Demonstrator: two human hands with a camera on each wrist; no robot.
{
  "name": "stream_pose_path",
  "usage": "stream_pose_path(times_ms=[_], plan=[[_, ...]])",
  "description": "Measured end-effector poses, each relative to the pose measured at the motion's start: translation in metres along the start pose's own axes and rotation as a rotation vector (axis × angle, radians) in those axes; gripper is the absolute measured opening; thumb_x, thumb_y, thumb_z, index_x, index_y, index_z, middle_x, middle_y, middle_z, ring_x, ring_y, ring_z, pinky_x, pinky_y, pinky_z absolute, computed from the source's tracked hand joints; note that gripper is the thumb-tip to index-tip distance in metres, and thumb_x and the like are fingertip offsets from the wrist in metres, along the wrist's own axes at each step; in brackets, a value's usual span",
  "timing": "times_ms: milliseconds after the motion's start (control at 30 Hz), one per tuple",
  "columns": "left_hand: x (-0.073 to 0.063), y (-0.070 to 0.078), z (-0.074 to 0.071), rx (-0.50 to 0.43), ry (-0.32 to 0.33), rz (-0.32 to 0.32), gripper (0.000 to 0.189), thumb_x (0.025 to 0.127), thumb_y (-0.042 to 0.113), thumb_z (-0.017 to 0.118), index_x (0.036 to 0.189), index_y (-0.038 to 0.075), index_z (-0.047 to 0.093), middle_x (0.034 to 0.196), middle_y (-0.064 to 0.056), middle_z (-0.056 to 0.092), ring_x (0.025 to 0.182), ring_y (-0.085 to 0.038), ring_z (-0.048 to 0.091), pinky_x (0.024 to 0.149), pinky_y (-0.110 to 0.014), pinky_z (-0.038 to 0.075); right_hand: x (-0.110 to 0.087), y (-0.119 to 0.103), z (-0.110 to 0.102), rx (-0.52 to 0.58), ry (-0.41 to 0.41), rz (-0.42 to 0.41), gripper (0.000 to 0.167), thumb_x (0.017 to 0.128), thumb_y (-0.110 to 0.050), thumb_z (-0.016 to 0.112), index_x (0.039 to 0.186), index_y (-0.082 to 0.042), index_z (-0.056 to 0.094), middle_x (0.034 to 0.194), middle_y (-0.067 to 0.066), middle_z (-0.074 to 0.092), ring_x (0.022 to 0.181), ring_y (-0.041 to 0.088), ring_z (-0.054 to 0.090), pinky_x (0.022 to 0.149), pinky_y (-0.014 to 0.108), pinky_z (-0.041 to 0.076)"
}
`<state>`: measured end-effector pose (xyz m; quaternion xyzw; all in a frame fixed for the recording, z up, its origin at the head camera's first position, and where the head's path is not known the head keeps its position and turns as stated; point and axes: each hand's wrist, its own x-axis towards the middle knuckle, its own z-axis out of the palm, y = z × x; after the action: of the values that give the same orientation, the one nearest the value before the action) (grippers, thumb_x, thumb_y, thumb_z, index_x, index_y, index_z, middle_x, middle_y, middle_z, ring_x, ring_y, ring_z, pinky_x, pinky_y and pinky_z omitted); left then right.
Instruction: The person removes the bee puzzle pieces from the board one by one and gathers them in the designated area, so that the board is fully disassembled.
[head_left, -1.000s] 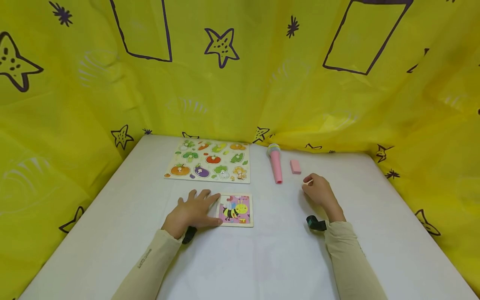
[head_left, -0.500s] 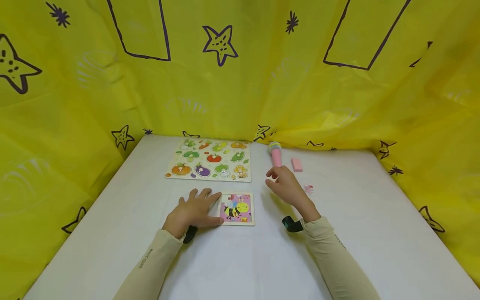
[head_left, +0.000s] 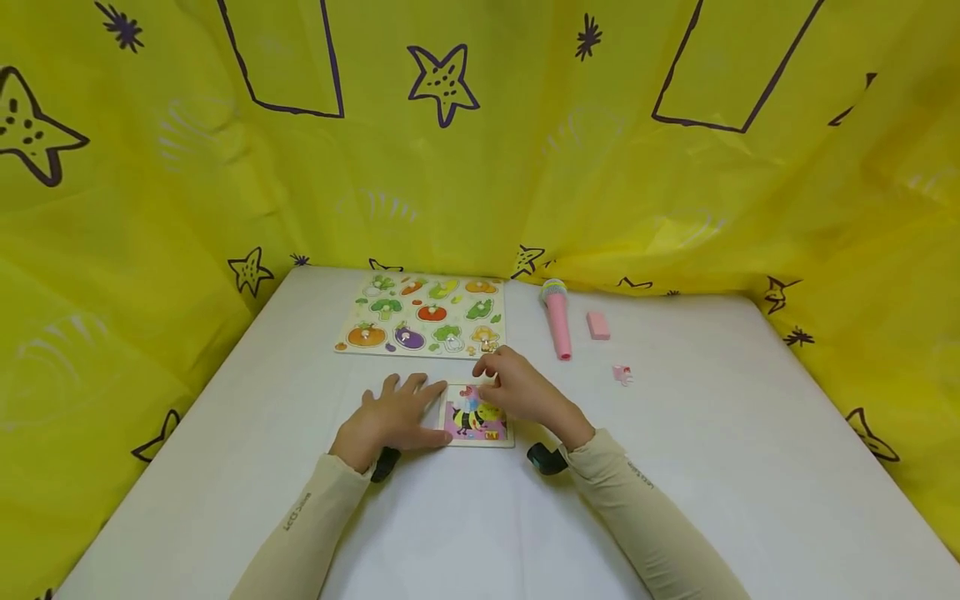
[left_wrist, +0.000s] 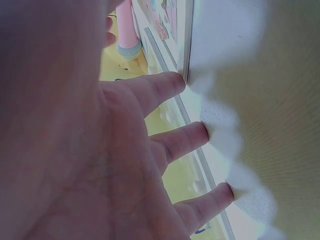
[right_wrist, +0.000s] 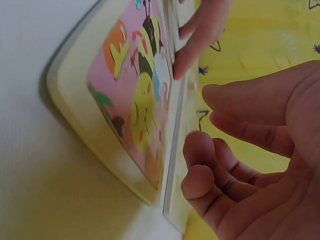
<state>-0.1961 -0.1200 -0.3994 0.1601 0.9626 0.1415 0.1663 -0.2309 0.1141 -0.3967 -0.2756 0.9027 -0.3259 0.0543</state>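
In the head view a small square jigsaw puzzle point(head_left: 491, 444) with a bee picture lies on the white tabletop. A pale gap shows near its upper left. My left hand point(head_left: 390, 421) rests spread at its left side, thumb and index at the edge; in the left wrist view the index fingertip point(left_wrist: 175, 82) meets a corner of the puzzle. Over the puzzle's upper right hovers my right hand point(head_left: 519, 390), fingers loosely bent. The right wrist view shows nothing between its thumb and fingers. A loose pink puzzle piece point(head_left: 622, 375) lies off to the right.
Behind the puzzle lies a vegetable peg board point(head_left: 408, 321). A pink toy microphone point(head_left: 558, 325) and a pink block point(head_left: 597, 325) sit at the back right. A yellow patterned curtain point(head_left: 480, 183) borders the table's back and sides.
My right hand has moved left from beside the pink block, past the microphone, to above the puzzle. The loose piece it covered now shows on the table. My left hand stays put.
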Motion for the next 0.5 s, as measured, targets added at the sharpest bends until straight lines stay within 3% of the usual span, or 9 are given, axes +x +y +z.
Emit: stream_pose_path(times_ms=[200, 500], plan=[[0.001, 0.0, 0.002, 0.021, 0.0, -0.006, 0.085, 0.094, 0.054, 0.077, 0.165, 0.019, 0.045, 0.168, -0.017, 0.036, 0.152, -0.055, 0.026, 0.112, -0.084, 0.024, 0.004, -0.003, 0.011, -0.023, -0.033, -0.047, 0.018, 0.096, -0.001, 0.071, 0.113, 0.0, 0.073, 0.108, 0.012, 0.058, 0.102, 0.028, 0.061, 0.089, 0.039, 0.055], [-0.001, 0.002, -0.001, 0.015, 0.004, -0.002, 0.085, 0.094, 0.053, 0.078, 0.164, 0.019, 0.045, 0.168, -0.017, 0.036, 0.152, -0.055, 0.026, 0.112, -0.084, 0.023, 0.01, -0.001, 0.017, -0.063, -0.092, -0.038, 0.022, 0.092, 0.004, 0.07, 0.112, -0.004, 0.075, 0.101, 0.01, 0.053, 0.088, 0.021, 0.049, 0.075, 0.032, 0.045]])
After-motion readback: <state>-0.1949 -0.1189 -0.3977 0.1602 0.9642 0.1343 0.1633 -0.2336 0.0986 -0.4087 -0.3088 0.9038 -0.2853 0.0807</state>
